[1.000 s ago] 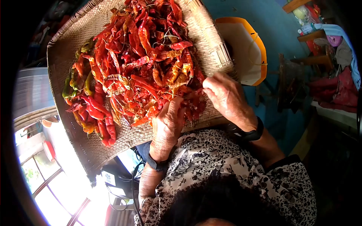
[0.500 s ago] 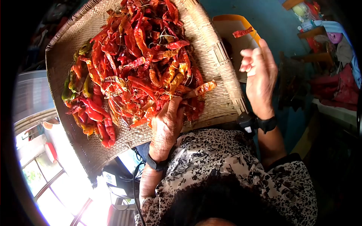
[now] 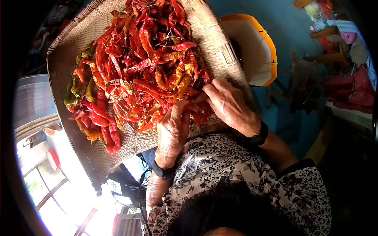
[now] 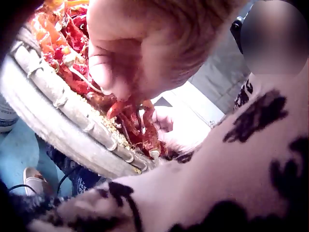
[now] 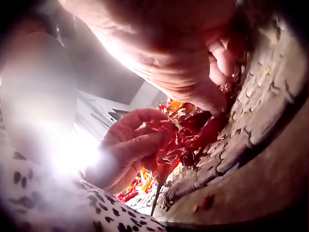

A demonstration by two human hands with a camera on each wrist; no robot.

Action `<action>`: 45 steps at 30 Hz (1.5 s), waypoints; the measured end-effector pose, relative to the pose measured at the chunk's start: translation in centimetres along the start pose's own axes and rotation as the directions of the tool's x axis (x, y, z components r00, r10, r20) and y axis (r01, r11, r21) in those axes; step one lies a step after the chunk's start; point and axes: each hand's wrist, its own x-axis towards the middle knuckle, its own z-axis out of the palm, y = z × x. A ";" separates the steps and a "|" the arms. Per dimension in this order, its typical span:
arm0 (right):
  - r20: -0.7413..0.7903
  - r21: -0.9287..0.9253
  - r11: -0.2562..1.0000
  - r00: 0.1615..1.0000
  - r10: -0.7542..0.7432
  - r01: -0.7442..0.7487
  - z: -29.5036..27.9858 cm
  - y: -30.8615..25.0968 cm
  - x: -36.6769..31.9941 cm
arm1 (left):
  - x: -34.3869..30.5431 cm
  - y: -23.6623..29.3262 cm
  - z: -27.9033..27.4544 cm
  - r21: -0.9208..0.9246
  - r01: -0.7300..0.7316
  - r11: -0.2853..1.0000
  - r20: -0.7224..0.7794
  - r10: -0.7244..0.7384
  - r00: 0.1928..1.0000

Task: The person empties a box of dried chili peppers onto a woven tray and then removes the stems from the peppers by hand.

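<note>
A large heap of dried red and orange chili peppers [image 3: 145, 74] lies on a woven basket tray [image 3: 214, 29]. My left hand [image 3: 172, 124] is at the heap's near edge, fingers curled, pinching a dried chili pepper [image 3: 193, 107]. Just to its right, my right hand [image 3: 230, 104] reaches over the tray's near right side, thumb and fingertips at the other end of that chili. In the left wrist view, red chili pieces [image 4: 126, 118] show beneath the left hand [image 4: 145, 48]. The right wrist view has the left hand [image 5: 137, 147] beside the right hand [image 5: 169, 58], which hides its own fingertips.
Fresher green and red peppers [image 3: 92, 102] lie at the tray's left side. An orange-rimmed container [image 3: 252, 51] stands beyond the tray's right edge. Cloths and other items [image 3: 350, 86] fill the far right. A bright window [image 3: 51, 188] is at lower left.
The right hand swung out toward the orange-rimmed container, where a red chili was in the air, then came back to the heap beside the left hand. The left hand stayed in place.
</note>
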 end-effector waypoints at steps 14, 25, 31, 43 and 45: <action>-0.141 0.987 0.153 0.713 0.686 0.048 -5.1 5.7 2.3 | -0.3 0.3 -1.2 -0.054 -0.025 0.998 -0.003 0.025 1.000; 0.209 0.301 0.940 0.973 0.096 -0.158 0.1 -1.5 -2.0 | -0.7 0.3 -0.9 -0.149 0.043 0.988 0.199 -0.012 0.980; 0.173 0.221 0.971 0.984 0.051 -0.089 1.6 -1.1 -1.6 | -0.1 0.4 -0.4 -0.108 -0.017 0.994 0.203 0.039 0.978; -0.002 0.966 0.244 0.939 0.344 -0.087 -5.8 4.4 1.7 | -0.1 0.2 -0.6 -0.072 0.009 0.997 0.183 0.005 0.983; -0.105 0.992 -0.012 0.857 0.505 0.128 -5.9 5.6 2.1 | -0.1 0.1 -0.5 -0.083 0.007 0.997 0.176 0.007 0.984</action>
